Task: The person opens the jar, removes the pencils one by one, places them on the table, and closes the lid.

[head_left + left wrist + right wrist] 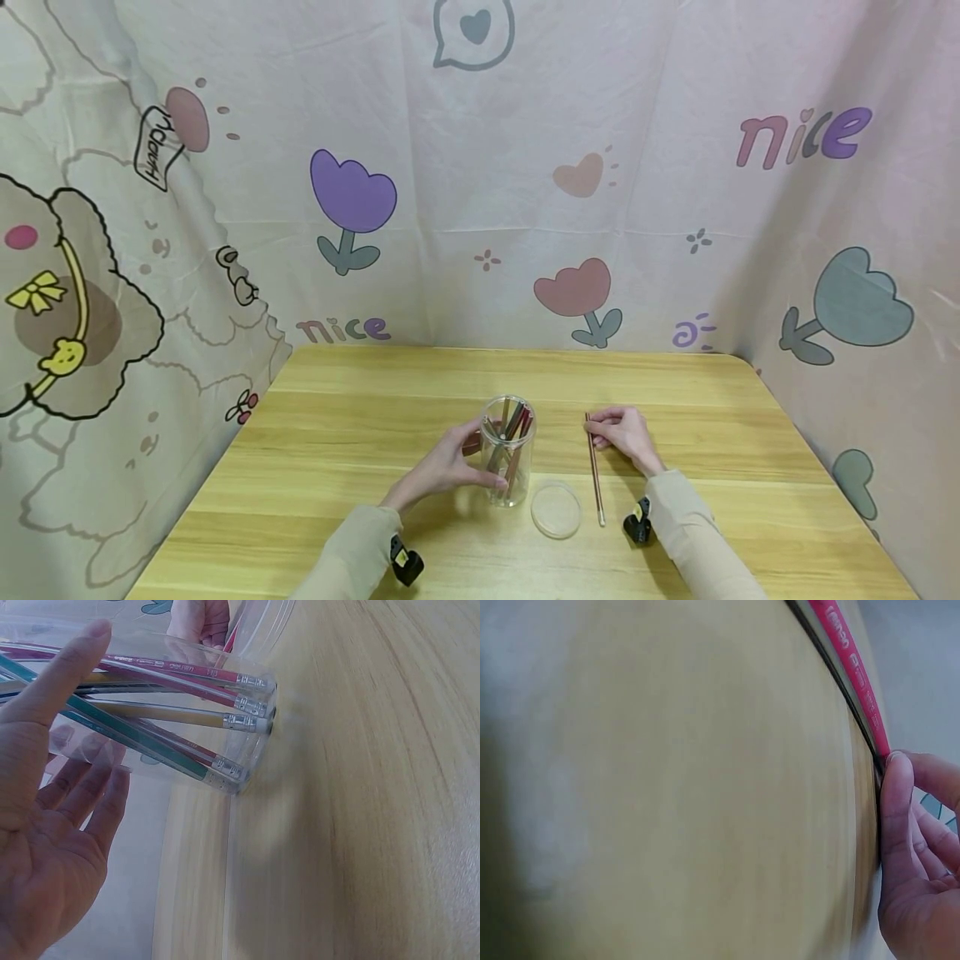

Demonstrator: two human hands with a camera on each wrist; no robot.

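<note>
A clear jar (528, 468) stands upright on the table with several eraser-tipped pencils (514, 427) leaning inside. My left hand (446, 463) curves around its left side, thumb across the front and fingers behind. In the left wrist view the pencils' metal ferrules (244, 721) point down at the jar's base; red, green and yellow ones show. To the right, my right hand (624, 433) pinches one end of a single red pencil (595, 473) between thumb and forefinger. White lettering runs along this pencil in the right wrist view, and its eraser end points toward me.
A round clear lid (556, 510) lies flat between the jar and the single pencil. The wooden table (360, 392) runs back to a printed cloth backdrop (465, 275), with another cloth at the left.
</note>
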